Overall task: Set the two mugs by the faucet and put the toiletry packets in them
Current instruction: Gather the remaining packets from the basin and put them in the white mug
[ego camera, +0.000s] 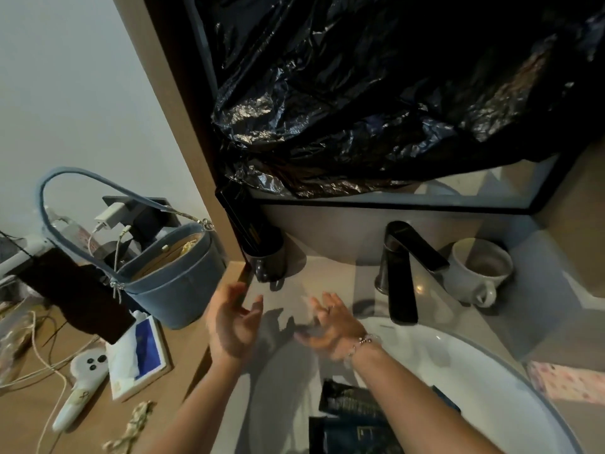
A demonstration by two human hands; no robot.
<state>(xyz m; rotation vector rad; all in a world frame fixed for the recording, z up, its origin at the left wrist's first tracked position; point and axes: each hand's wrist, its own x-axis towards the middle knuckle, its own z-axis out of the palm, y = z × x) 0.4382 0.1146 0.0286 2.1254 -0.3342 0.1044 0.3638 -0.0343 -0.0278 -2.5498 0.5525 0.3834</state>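
in the head view, the left hand (233,322) and right hand (330,326) are open and empty at the centre, blurred. a white mug (478,270) stands right of the faucet (404,270), a dark mug (266,258) left of it. dark packets (352,407) lie in the sink (474,375), at the bottom.

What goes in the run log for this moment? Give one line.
left hand open, empty | right hand open, empty | white mug right of faucet | dark packets in basin

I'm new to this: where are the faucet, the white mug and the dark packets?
faucet (402,273): head view, on its spout.
white mug (471,280): head view, outer wall.
dark packets (352,404): head view, top packet's face.
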